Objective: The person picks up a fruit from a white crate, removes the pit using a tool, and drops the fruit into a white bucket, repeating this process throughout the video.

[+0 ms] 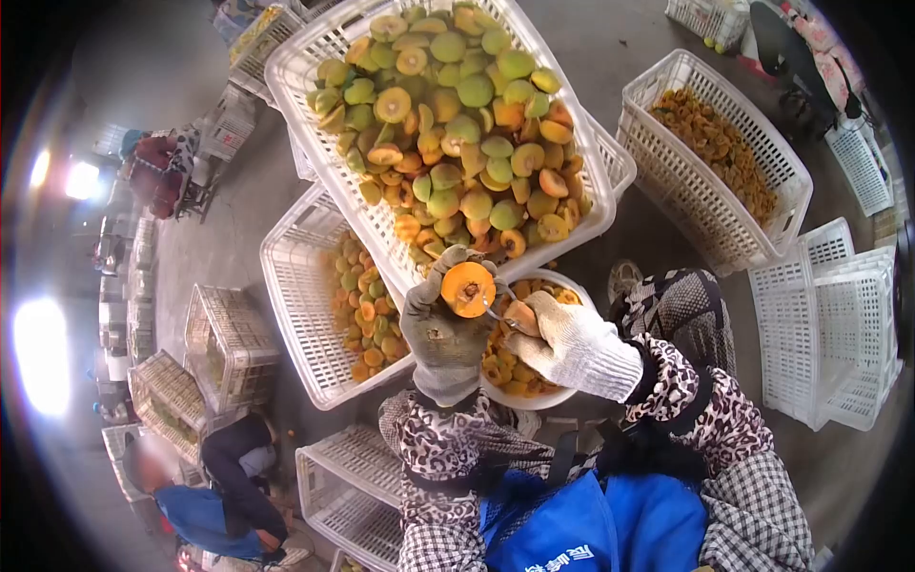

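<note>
Blue apron (610, 515), Chinese lettering (568, 557), L hand (444, 334) w/ fruit (467, 289), R hand (581, 348) w/ tool (520, 317)

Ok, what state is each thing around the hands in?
Orange-fleshed fruit half: cut face exposed
Grey, stained left glove: closed around the fruit half
Tan-handled metal tool: held near the fruit half
Pale knit right glove: gripping the tool
Round white bucket: holding orange pieces
Large white plastic crate: heaped with green-orange fruit

Left hand (443, 334), right hand (579, 349) close together (both curled).
</note>
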The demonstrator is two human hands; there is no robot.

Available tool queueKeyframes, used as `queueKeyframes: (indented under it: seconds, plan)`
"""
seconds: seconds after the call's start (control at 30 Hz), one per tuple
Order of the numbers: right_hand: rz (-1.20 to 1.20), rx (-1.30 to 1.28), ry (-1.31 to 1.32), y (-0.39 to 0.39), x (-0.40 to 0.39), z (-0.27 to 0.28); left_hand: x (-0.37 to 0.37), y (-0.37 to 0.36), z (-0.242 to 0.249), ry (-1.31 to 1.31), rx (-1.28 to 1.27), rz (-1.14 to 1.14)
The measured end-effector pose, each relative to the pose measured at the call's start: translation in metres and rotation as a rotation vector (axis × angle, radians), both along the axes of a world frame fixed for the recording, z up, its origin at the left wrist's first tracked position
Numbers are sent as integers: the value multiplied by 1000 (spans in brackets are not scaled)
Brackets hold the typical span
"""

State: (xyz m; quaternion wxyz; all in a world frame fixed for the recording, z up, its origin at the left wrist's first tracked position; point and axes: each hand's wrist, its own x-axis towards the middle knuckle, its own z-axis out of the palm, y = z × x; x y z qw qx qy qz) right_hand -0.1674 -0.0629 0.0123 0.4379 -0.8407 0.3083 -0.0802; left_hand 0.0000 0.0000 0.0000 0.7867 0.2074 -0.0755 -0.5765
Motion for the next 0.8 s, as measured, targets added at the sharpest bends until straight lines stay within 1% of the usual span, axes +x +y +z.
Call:
queueKeyframes:
  seconds: [0.07,0.1,0.17,0.2,0.23,0.3,0.33,0.37,0.43,0.47,0.5,0.57,0.6,0.67,0.73,0.8]
  plan:
    - [59,-344,-218,5,-1,19,-10,8,17,-158,70,43]
    - [46,-358,-258,-4,15,-3,-1,-1,7,-200,57,39]
    - [-20,-73,-143,0,14,-7,-15,3,11,-466,239,195]
    - [7,-82,-129,1,12,-5,-19,1,15,-409,249,218]
    - [5,-79,-126,1,13,-10,-22,0,18,-406,252,215]
    - [74,-182,-169,1,17,-23,-30,0,22,-875,285,260]
    - [101,-161,-176,0,18,-26,-33,0,19,-1032,222,314]
    - [102,-156,-173,1,16,-26,-31,0,22,-1029,227,312]
    - [-9,33,-29,-2,15,0,-25,0,32,-418,320,117]
    - [-17,-25,-120,1,13,-8,-23,1,18,-792,319,137]
    - [-13,-22,-118,2,13,-6,-24,1,20,-789,323,139]
    - [7,18,-16,3,14,-1,-26,2,26,-550,447,134]
    - [9,22,-15,4,14,0,-24,1,25,-436,470,136]
    - [56,-36,19,4,13,1,-25,-1,25,-443,486,154]
    - [71,-72,-7,4,11,-14,-26,-3,24,-449,500,171]
    - [84,-105,-31,4,9,-18,-25,-2,20,-566,508,141]
